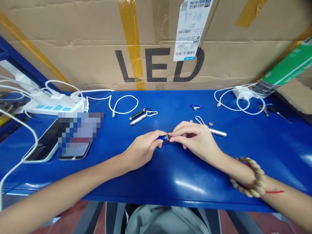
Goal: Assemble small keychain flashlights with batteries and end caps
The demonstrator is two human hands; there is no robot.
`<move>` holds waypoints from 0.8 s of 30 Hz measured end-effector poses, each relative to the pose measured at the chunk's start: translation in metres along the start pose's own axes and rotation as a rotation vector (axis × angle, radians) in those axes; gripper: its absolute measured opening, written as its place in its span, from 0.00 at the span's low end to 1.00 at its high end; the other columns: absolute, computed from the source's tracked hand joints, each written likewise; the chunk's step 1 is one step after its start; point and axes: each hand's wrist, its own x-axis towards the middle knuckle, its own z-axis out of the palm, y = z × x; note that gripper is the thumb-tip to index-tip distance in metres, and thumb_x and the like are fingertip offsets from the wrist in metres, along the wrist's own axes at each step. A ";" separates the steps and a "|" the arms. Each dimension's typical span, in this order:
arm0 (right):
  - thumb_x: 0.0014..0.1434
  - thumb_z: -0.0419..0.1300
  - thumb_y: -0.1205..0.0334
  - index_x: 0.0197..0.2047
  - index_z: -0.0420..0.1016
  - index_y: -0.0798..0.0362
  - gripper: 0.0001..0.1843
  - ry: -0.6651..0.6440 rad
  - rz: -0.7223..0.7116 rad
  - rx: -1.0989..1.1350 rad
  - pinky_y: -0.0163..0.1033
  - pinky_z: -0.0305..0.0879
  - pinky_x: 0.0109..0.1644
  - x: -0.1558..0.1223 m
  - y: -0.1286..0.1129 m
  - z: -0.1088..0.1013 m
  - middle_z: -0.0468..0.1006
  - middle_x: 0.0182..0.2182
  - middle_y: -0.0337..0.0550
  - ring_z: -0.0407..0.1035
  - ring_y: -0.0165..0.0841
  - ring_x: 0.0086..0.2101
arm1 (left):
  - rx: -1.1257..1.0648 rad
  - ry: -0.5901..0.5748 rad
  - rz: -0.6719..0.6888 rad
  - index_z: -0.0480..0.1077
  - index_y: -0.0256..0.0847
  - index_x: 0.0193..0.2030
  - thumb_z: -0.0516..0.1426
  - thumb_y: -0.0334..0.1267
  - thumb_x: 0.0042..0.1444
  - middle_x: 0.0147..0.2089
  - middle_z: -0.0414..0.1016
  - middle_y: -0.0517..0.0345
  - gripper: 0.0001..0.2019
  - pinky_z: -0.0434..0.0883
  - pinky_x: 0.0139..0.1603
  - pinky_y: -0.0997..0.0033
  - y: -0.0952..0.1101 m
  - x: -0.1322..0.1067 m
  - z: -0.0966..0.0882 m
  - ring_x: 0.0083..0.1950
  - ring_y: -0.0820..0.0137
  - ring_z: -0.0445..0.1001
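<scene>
My left hand is closed around a small blue metal penlight, most of it hidden by the fingers. At the penlight's silvery end, the thumb and fingertips of my right hand pinch together. Whether a separate small part sits between them I cannot make out. Just behind my right hand lies a silver penlight with a wire clip, and by it a small round button cell. A blue carabiner clip rests farther back. Beyond my left hand lie a black penlight and a silver penlight with clips.
A large cardboard box stands along the back of the blue table. On the left are phones, a white power strip and loose cables. A charger, keys and a green-labelled bottle are on the right.
</scene>
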 end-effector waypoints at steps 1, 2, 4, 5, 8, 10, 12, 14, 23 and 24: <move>0.48 0.64 0.55 0.27 0.79 0.52 0.10 -0.003 0.004 0.005 0.32 0.59 0.20 0.000 0.001 0.000 0.75 0.27 0.42 0.62 0.24 0.19 | 0.004 -0.006 -0.006 0.63 0.41 0.47 0.43 0.32 0.61 0.32 0.69 0.61 0.12 0.65 0.39 0.75 0.001 0.000 0.000 0.35 0.74 0.69; 0.48 0.64 0.55 0.27 0.79 0.52 0.09 -0.004 0.006 0.007 0.32 0.59 0.20 -0.001 0.001 0.000 0.74 0.26 0.41 0.62 0.24 0.19 | 0.009 -0.011 -0.013 0.63 0.41 0.46 0.43 0.32 0.61 0.33 0.69 0.61 0.11 0.65 0.39 0.75 0.001 0.000 0.000 0.35 0.74 0.69; 0.48 0.64 0.55 0.28 0.80 0.52 0.09 -0.005 0.012 0.003 0.32 0.59 0.20 -0.001 0.002 0.001 0.73 0.25 0.41 0.63 0.24 0.19 | 0.015 -0.014 -0.019 0.63 0.41 0.46 0.43 0.32 0.61 0.34 0.70 0.60 0.11 0.66 0.38 0.74 0.002 0.000 0.000 0.36 0.73 0.70; 0.48 0.64 0.56 0.28 0.80 0.52 0.08 -0.006 0.015 0.002 0.32 0.59 0.20 -0.001 0.002 0.001 0.73 0.24 0.40 0.62 0.24 0.19 | 0.012 -0.011 -0.017 0.63 0.41 0.46 0.44 0.32 0.61 0.34 0.71 0.60 0.11 0.66 0.38 0.74 0.002 -0.001 0.000 0.36 0.73 0.70; 0.48 0.64 0.57 0.27 0.79 0.52 0.08 -0.008 0.014 -0.012 0.32 0.58 0.21 -0.001 0.003 0.001 0.72 0.23 0.40 0.62 0.24 0.19 | -0.006 0.019 -0.005 0.62 0.40 0.43 0.44 0.32 0.61 0.36 0.71 0.59 0.08 0.67 0.39 0.74 0.002 -0.001 0.002 0.37 0.73 0.71; 0.49 0.64 0.58 0.27 0.79 0.52 0.07 -0.014 -0.003 -0.033 0.32 0.58 0.21 -0.002 0.003 0.000 0.72 0.23 0.40 0.62 0.24 0.19 | -0.016 0.035 0.004 0.61 0.40 0.41 0.45 0.32 0.61 0.37 0.72 0.58 0.06 0.68 0.40 0.73 0.000 -0.001 0.003 0.39 0.72 0.72; 0.49 0.64 0.59 0.27 0.79 0.52 0.06 -0.027 -0.021 -0.049 0.32 0.58 0.21 -0.002 0.004 0.000 0.72 0.23 0.40 0.62 0.24 0.20 | -0.021 0.039 0.021 0.60 0.39 0.39 0.45 0.32 0.61 0.39 0.72 0.56 0.05 0.68 0.41 0.72 0.000 -0.002 0.004 0.41 0.71 0.72; 0.50 0.63 0.59 0.26 0.79 0.52 0.06 -0.040 -0.022 -0.051 0.31 0.58 0.21 -0.002 0.005 -0.001 0.72 0.24 0.40 0.63 0.24 0.20 | -0.019 0.036 0.041 0.60 0.39 0.38 0.45 0.31 0.61 0.41 0.72 0.55 0.05 0.69 0.42 0.71 -0.001 -0.002 0.004 0.43 0.70 0.72; 0.49 0.64 0.57 0.24 0.77 0.54 0.09 -0.042 0.013 -0.030 0.32 0.58 0.20 0.000 0.004 0.002 0.72 0.23 0.39 0.61 0.22 0.15 | 0.008 0.065 0.113 0.62 0.38 0.39 0.47 0.31 0.60 0.42 0.72 0.54 0.05 0.70 0.45 0.71 -0.005 -0.001 0.005 0.45 0.71 0.72; 0.48 0.64 0.58 0.24 0.77 0.54 0.09 -0.030 0.005 -0.047 0.31 0.57 0.20 0.001 0.004 0.003 0.72 0.23 0.39 0.61 0.22 0.16 | 0.011 0.082 0.123 0.62 0.38 0.39 0.47 0.30 0.60 0.42 0.72 0.54 0.05 0.70 0.45 0.71 -0.006 -0.001 0.005 0.44 0.71 0.72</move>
